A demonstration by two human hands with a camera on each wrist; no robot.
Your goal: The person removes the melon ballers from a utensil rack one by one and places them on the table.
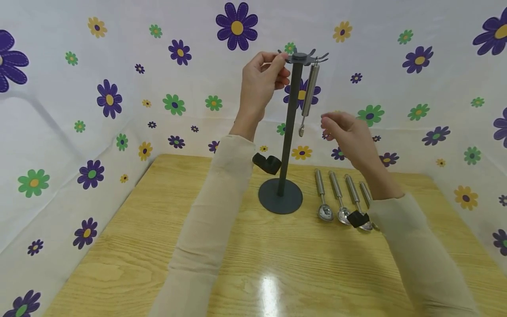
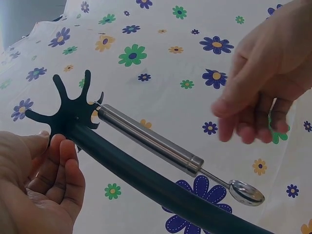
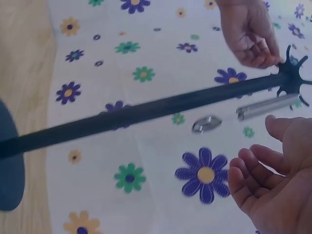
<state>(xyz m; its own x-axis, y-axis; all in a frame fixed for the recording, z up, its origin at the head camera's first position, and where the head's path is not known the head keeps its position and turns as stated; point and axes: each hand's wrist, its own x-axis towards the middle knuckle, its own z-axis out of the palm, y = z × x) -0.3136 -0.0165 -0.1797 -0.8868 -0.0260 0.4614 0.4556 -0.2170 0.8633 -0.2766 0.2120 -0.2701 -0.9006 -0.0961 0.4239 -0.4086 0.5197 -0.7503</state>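
A dark metal stand (image 1: 291, 123) with a round base and a ring of curved hooks (image 2: 68, 105) on top stands upright on the table. My left hand (image 1: 259, 83) pinches one of the hooks between thumb and fingers. On a hook at the right side hangs a steel spoon (image 1: 310, 92) by its handle end; its small bowl (image 2: 246, 193) points down. My right hand (image 1: 350, 134), fingers loosely bent, is in the air to the right of that spoon, apart from it and holding nothing. Several larger steel spoons (image 1: 337, 189) lie in a row right of the base.
The wooden table (image 1: 158, 255) carries the stand and spoons. Behind and at both sides hangs a white cloth (image 1: 222, 132) printed with flowers. Black wrist mounts (image 1: 267, 163) sit by both sleeves; the right one partly covers the row of spoons.
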